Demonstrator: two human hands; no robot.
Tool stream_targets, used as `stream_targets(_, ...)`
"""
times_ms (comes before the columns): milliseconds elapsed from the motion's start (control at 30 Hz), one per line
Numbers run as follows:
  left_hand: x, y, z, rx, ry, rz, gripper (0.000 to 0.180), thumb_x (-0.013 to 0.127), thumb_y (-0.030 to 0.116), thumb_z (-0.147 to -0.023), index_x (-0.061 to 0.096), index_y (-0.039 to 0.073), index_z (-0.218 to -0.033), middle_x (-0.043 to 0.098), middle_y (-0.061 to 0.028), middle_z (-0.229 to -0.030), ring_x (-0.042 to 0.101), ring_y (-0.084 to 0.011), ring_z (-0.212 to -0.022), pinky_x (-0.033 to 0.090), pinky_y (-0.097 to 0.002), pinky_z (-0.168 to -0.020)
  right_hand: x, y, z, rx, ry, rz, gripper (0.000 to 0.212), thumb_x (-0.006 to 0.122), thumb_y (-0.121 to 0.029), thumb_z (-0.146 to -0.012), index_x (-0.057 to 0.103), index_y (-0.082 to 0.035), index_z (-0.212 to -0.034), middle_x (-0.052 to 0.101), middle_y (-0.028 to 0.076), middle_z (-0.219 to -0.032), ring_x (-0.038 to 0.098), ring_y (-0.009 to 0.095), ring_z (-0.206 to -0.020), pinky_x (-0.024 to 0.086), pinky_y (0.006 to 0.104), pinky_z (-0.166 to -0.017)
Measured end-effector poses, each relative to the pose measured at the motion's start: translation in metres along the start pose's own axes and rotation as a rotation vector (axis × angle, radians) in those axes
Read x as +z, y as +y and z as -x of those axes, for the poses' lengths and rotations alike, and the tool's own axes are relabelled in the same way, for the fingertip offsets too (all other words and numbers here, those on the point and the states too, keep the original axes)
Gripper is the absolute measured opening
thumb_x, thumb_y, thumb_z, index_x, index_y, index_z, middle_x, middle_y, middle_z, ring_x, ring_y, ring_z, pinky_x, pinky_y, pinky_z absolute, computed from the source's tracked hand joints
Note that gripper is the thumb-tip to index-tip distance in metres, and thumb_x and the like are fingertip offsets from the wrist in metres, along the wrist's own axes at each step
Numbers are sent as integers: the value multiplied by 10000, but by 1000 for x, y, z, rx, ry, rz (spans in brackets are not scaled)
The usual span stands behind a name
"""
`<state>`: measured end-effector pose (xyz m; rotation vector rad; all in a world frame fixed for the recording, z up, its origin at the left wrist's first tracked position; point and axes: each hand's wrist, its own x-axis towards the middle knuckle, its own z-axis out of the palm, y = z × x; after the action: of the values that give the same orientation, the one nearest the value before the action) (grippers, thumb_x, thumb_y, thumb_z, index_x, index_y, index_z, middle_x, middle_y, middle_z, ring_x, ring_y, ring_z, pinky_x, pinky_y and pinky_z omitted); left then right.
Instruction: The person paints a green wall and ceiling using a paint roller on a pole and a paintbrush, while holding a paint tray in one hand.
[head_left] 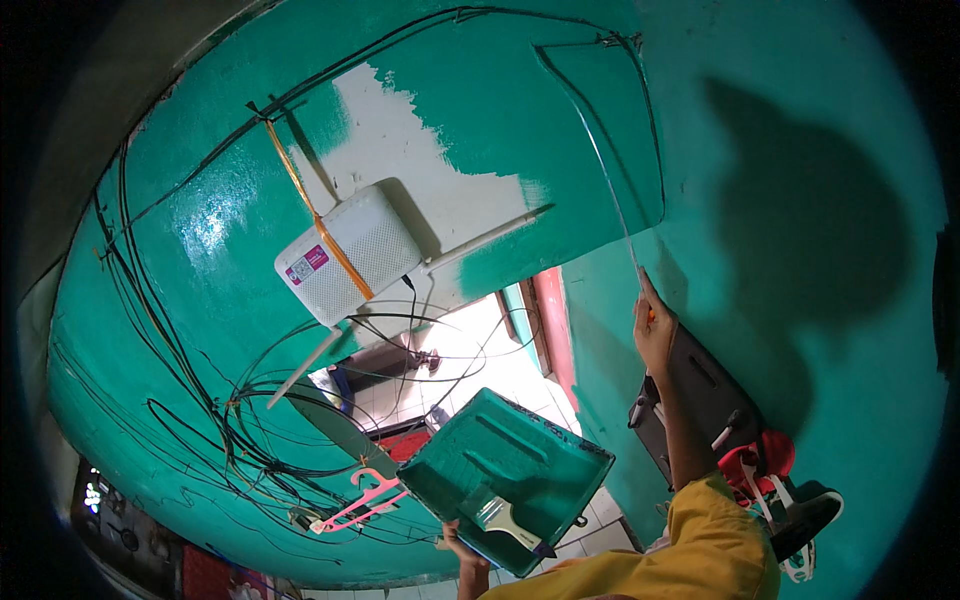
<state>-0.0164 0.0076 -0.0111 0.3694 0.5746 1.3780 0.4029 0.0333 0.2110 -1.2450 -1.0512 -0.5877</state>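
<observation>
My left hand (pixel 462 545) grips the near left edge of a paint tray (pixel 480 415) coated inside with green paint. A wide paintbrush (pixel 510 522) with a pale handle lies in the tray, its bristles toward the tray's middle. My raised right hand (pixel 655 330) is closed round the orange handle (pixel 652 315) of a long thin metal rod (pixel 605 170). The rod reaches up to the wall and bends near its top, close to black cables; what sits at its end is hard to make out. Wet-looking green paint covers most of the wall (pixel 500 110) around a white patch (pixel 380 130).
A white router-like box (pixel 350 250) hangs from an orange strap amid looped black cables (pixel 230 430). A pink hanger (pixel 365 500) dangles below. A dark grey panel (pixel 690 390) and red and white items (pixel 760 460) hang at right. A doorway (pixel 480 350) opens beneath the box.
</observation>
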Motion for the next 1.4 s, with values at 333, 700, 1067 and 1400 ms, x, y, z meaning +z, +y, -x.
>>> stream_targets(333,7,2,3,-67,-44,63,388,538,280,-720,543,71,-1047,579,-67,-1043,529,-254,-974,404,-363,-878,21,1,-70,-100,61,-47,434,474,-26,-876,483,-149,-1292,378,82,-562,385,88,-498,347,239,-461)
stream_targets(700,-1,-3,-4,-27,-31,75,347,529,248,-711,548,66,-1006,587,-70,-995,544,-256,-932,430,-366,-837,45,-20,-132,-95,93,-83,412,479,-47,-877,510,-156,-1273,365,58,-564,373,102,-505,337,255,-490)
stream_targets(1067,14,3,13,1,31,1,390,532,293,-707,548,66,-1024,589,-78,-1015,545,-274,-936,438,-371,-845,29,-1,-50,-7,24,-76,420,446,-45,-896,473,-149,-1301,397,67,-564,430,115,-491,372,248,-488)
stream_targets(1400,26,7,19,-33,4,-52,449,539,330,-689,535,80,-1062,576,-74,-1040,535,-269,-951,428,-381,-852,-40,51,127,288,-231,-10,337,446,-75,-913,508,-27,-1241,563,95,-730,525,163,-627,433,288,-582)
